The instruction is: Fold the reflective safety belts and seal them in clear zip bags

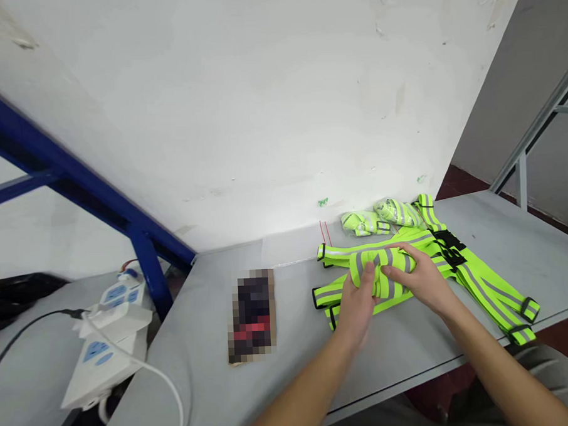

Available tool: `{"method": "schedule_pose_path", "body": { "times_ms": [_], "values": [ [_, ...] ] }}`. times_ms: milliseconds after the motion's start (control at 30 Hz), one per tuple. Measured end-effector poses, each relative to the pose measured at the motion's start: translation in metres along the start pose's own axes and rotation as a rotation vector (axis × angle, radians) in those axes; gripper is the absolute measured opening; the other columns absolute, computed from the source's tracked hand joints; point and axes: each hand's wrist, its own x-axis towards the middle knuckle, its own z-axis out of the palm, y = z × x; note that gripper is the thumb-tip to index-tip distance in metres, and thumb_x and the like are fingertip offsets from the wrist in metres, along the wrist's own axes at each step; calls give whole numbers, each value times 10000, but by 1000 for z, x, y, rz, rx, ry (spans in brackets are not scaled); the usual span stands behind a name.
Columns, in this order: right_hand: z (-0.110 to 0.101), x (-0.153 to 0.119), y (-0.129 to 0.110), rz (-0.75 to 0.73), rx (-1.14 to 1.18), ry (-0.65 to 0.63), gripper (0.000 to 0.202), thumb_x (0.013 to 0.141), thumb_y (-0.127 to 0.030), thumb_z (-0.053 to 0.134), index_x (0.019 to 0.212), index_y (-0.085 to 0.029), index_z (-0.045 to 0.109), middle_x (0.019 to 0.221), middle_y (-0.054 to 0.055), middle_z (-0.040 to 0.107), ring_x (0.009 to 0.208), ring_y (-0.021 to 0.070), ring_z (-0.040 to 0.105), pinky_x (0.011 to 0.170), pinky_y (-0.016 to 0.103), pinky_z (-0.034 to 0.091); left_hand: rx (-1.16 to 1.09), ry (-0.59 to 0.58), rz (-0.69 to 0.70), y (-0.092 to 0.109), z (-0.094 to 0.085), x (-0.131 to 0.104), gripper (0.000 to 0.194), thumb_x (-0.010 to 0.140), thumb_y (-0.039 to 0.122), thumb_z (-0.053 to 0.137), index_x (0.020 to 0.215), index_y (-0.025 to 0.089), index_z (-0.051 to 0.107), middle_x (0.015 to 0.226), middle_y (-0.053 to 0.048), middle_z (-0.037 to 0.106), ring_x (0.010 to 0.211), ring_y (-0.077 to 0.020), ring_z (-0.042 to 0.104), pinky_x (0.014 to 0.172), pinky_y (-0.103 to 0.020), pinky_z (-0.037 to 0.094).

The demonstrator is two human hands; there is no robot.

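Between my two hands is a rolled-up reflective strap (pixel 387 259), neon yellow-green with grey stripes. My left hand (pixel 360 301) grips its near left side, thumb pressed on top. From the right, my right hand (pixel 421 276) closes on it with thumb and fingers. Under and around the roll lie more flat reflective straps (pixel 485 286) with black buckles (pixel 450 246), spread over the grey tabletop (pixel 300 357). Parts of those straps are hidden beneath my hands. Behind them, against the wall, sit two rolled straps in clear plastic bags (pixel 364 223).
A pixelated dark and red item (pixel 253 318) lies left of the straps. White power strips (pixel 110 333) with a white cable (pixel 166 378) are at the left, beside a blue metal frame (pixel 147 263). A white wall (pixel 279 113) borders the table's back.
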Motion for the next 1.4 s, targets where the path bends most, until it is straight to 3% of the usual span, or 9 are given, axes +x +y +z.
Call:
{"method": "schedule_pose_path", "body": {
  "times_ms": [133,367,533,767,900,1033,1133,1267,1400],
  "values": [
    [6,0,13,48,95,41,411,727,-474,676,1039,-212,624,1038,30,666,947,241,603,801,324,471,-86,62,-17,-2,-3,2,515,864,593,518,1240,246,580,1405,-47,512,1224,-268,536,853,-325,545],
    [6,1,4,-7,40,76,372,722,-438,681,1017,-224,607,1043,25,650,984,244,593,873,347,450,-53,124,-9,-13,-3,4,620,785,585,644,1312,287,509,1395,-44,525,1139,-230,603,834,-285,556],
    [10,2,-1,13,11,59,364,759,-434,644,1055,-227,595,1060,27,656,950,239,609,832,345,480,-64,42,39,-13,-1,4,636,731,554,717,1255,251,523,1343,-87,562,1086,-232,629,810,-305,563],
    [-22,10,11,-3,154,-346,480,804,-444,648,1241,-258,580,1293,52,596,1182,283,546,963,404,455,230,-190,105,0,-5,0,457,749,428,736,1114,185,604,1098,-90,691,987,-243,661,802,-344,552],
    [-52,4,11,-57,30,-539,573,734,-307,721,1285,-262,573,1319,60,594,1201,296,549,969,405,472,626,-446,393,11,-7,-5,406,762,303,724,1142,207,618,1149,-66,680,1051,-242,638,909,-347,512],
    [-55,-7,9,-165,-267,-471,605,764,-130,570,1343,-298,527,1345,38,580,1219,270,549,1028,418,430,993,-643,774,11,-18,1,523,831,252,621,1332,232,471,1337,-81,576,1208,-240,558,1023,-372,460],
    [-44,-13,15,-204,-293,-349,744,722,-35,449,1421,-288,428,1476,34,432,1334,241,429,1102,437,340,1189,-698,1042,7,-28,12,615,876,188,520,1446,215,292,1456,-112,443,1357,-240,397,1107,-409,384],
    [-30,-15,17,-26,17,-198,699,713,-75,497,1381,-281,475,1533,8,333,1419,223,269,1159,437,223,1226,-619,1190,4,-33,20,660,878,133,475,1477,211,209,1515,-127,341,1399,-244,322,1119,-420,376],
    [-14,-21,-5,294,719,-32,440,828,-321,540,1261,-251,575,1412,59,515,1304,267,465,1040,440,424,1236,-559,1283,1,-32,22,686,856,51,423,1489,187,195,1541,-141,275,1429,-270,244,1122,-464,361]
  ]
}}
